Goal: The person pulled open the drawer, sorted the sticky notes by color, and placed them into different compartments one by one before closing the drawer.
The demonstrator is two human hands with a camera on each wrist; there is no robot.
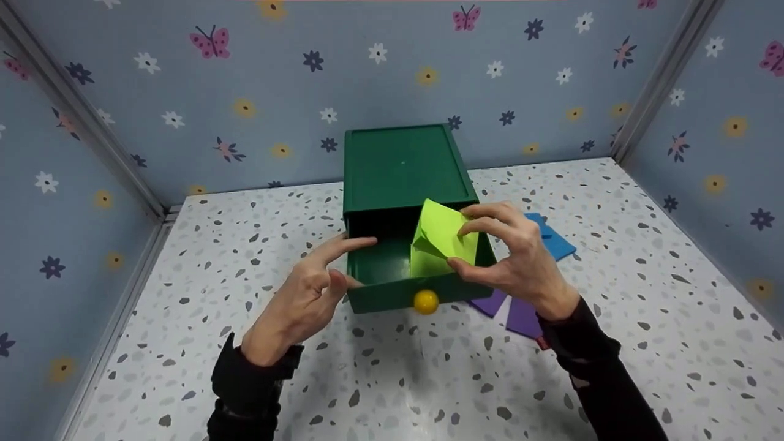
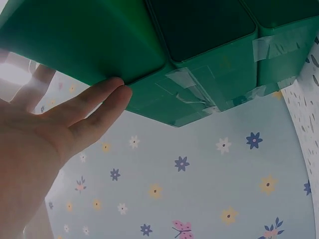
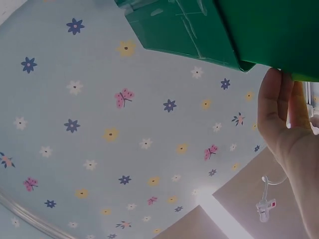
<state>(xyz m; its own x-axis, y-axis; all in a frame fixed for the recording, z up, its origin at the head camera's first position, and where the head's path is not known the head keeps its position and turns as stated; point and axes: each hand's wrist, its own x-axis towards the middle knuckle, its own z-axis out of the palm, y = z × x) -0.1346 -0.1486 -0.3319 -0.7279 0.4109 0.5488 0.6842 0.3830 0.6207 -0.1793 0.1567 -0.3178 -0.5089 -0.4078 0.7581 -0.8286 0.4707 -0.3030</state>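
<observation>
Left hand (image 1: 306,294): at the left side of the green drawer (image 1: 383,299), thumb and index finger spread apart near its front left corner, index laid across the rim; the left wrist view shows fingers straight against the outer wall. The hands are apart, one at each side.

Drawer: juts from a dark green cabinet (image 1: 401,168) set at the middle of the counter's back edge. Smooth plain walls, round yellow knob (image 1: 426,302) on the front, interior dark toward the rear.

Lime-green sheet (image 1: 452,231): inside the drawer, right half. Folded, matt, bright; an upper flap lifts from the layer below, leaving a gap at its left. Paper or cloth, cannot tell.

Right hand (image 1: 517,257): over the drawer's right wall, clamped on the sheet, thumb at its lower edge, two bent fingertips on its upper face.

Surroundings, left to right. White speckled counter (image 1: 208,275), its back edge against blue wall panels (image 1: 343,92) printed with flowers and butterflies. Clear tape (image 2: 264,48) on the cabinet's side, left wrist view. Purple pieces (image 1: 522,318) right of the drawer's front corner, one with a red tag (image 1: 542,342); blue piece (image 1: 556,244) farther back, toward the counter's right edge.

Obstructions: right hand and sleeve cover parts of the purple and blue pieces; the drawer front hides the sheet's bottom.
</observation>
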